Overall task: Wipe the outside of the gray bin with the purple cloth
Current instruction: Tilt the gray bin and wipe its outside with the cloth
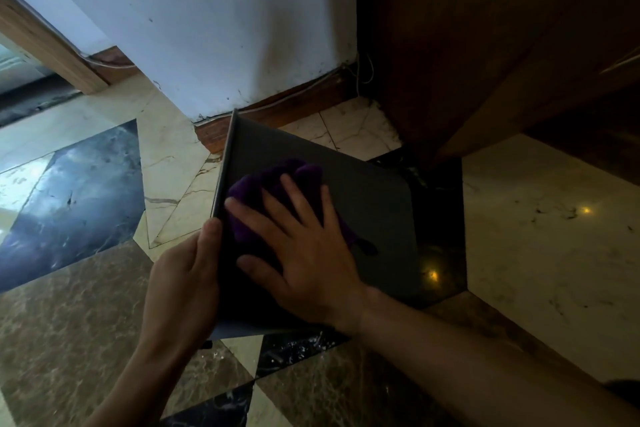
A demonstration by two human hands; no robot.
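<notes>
The gray bin (367, 191) lies tipped on the marble floor, one flat dark side facing up. The purple cloth (273, 180) is bunched on that side near the bin's left rim. My right hand (298, 250) lies flat on the cloth with fingers spread, pressing it against the bin. My left hand (183, 284) grips the bin's left rim at its near corner, thumb on the edge. The bin's opening and inside are hidden from this angle.
A white wall (207, 28) with a brown skirting board and a thin cable stands just behind the bin. Dark wooden furniture (485, 45) rises at the right, close to the bin's far end. Patterned marble floor (86, 201) spreads to the left and front.
</notes>
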